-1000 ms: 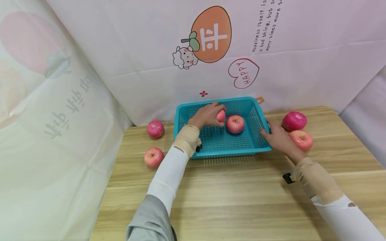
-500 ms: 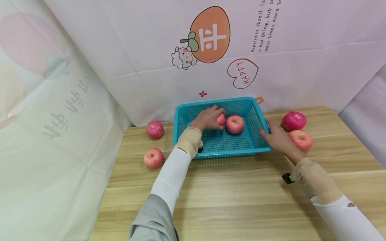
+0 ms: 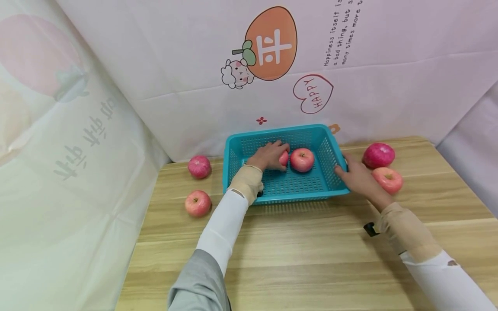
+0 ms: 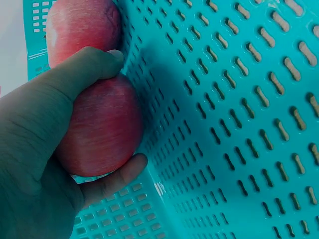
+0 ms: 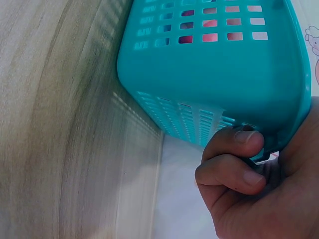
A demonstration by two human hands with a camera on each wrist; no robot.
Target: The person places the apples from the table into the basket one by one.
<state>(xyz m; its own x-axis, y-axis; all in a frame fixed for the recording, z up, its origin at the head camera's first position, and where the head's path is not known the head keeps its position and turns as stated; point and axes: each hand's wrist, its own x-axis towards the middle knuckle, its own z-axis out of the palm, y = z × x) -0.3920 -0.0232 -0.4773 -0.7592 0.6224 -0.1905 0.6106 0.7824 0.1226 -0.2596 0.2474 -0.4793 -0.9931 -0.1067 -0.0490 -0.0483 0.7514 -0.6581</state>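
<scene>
Inside the blue-green plastic basket (image 3: 295, 196), my left hand (image 3: 267, 156) grips a red apple (image 4: 104, 129), thumb on one side and fingers on the other. In the head view only a sliver of this apple (image 3: 284, 158) shows past the fingers. Right beside it sits a second apple (image 3: 302, 160), on the basket's floor. The left wrist view shows the held apple low by the perforated floor and the other apple (image 4: 82, 27) behind the thumb. My right hand (image 3: 359, 178) holds the basket's right rim, its fingers (image 5: 229, 172) curled at the edge.
On the wooden table (image 3: 311, 255), left of the basket, lie a dark pink round fruit (image 3: 199, 166) and an apple (image 3: 198, 203). A larger dark pink fruit (image 3: 379, 155) and another apple (image 3: 387, 180) lie close by my right hand. A printed white cloth (image 3: 186, 65) hangs behind.
My left hand has sunk a little lower in the basket, still gripping the apple, which has come down beside the other one. The right hand keeps its hold on the rim.
</scene>
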